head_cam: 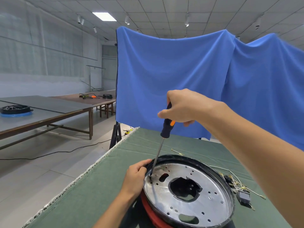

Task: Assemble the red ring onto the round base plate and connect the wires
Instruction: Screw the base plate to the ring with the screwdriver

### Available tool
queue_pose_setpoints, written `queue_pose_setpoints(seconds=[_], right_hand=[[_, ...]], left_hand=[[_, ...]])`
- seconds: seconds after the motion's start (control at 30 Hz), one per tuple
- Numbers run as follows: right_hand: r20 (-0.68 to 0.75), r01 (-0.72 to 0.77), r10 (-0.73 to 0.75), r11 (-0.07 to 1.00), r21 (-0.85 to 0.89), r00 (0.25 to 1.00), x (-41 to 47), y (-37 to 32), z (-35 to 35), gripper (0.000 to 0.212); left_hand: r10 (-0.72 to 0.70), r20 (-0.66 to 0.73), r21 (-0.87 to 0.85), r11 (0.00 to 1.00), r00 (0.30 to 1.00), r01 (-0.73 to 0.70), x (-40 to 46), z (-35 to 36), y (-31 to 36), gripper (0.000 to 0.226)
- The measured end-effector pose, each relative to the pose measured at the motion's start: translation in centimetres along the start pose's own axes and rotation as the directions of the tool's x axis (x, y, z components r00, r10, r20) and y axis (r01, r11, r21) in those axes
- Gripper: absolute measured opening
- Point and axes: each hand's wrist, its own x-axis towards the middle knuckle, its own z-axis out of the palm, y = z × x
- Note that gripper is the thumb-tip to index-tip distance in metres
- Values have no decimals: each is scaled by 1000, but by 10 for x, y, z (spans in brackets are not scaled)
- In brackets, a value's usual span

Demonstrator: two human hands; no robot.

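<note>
Here the left hand [134,179] grips the round shiny metal base plate [212,191], steadying it over the red plastic ring [150,213], while the right hand [182,107], fingers wrapped round the black-and-orange-handled screwdriver [166,127], probably drives a rim screw.

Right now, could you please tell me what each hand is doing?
Left hand: grips the rim of the round base plate, steadying it.
Right hand: closed around the screwdriver handle, tip down on the plate near its left edge.

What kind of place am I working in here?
Probably a workshop or assembly hall: long work tables carry another round assembly, a screwdriver bears on the round base plate, and loose wires lie nearby.
</note>
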Motion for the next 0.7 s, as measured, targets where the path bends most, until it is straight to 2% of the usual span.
queue_pose_setpoints(seconds=[0.07, 0.13, 0.2, 0.27, 0.33, 0.4, 0.47, 0.5, 0.57, 0.6, 0.67, 0.7], right_hand=[[133, 11, -46, 967, 253, 990, -2, 1, -3, 21], [101, 69, -108, 942, 329, 989, -3, 1, -2, 17], [-7, 111, -111, 977, 180, 994, -4, -3, 1, 18], [-140, 41, -53, 995, -86, 989, -4, -7, 2, 36], [-195, -29, -4, 985, -168, 981, -4, -7, 3, 42], [-45, 14, -16, 999, -41, 999, -4, -8, -1, 34], [139, 47, -87, 961, 272, 986, -7, -9, -6, 23], [178, 57, -139, 914, 401, 974, -7, -9, -8, 20], [158, 74, -168, 876, 477, 973, -6, -7, -8, 9], [113, 72, -132, 901, 428, 985, -6, -7, -7, 6], [-41, 25, -20, 991, 129, 999, -4, -6, -3, 27], [-113, -27, 26, 1000, -5, 993, -3, -6, -1, 36]], left_hand=[[-2, 5, -1, 1000, 1000, 2, 0, 0, 0, 54], [3, 10, 0, 1000, 1000, -3, 0, -1, 1, 54], [4, 10, 14, 1000, 1000, -4, 0, -1, 1, 55], [-4, 7, 8, 1000, 1000, 4, -1, 0, 1, 54], [-7, 8, 4, 1000, 1000, 7, -1, 0, 1, 54], [1, 4, 3, 1000, 1000, -1, 0, 0, 0, 59], [4, 12, 1, 1000, 1000, -4, 0, 0, 0, 57], [6, 19, -4, 1000, 1000, -5, 0, 0, -1, 52], [4, 29, -14, 1000, 1000, -4, 1, 0, -2, 44], [1, 27, -19, 1000, 1000, -1, 1, 0, -3, 43], [-4, 18, -28, 1000, 1000, 4, 1, 1, -4, 45], [-6, 17, -33, 999, 1000, 7, 1, 1, -5, 45]])
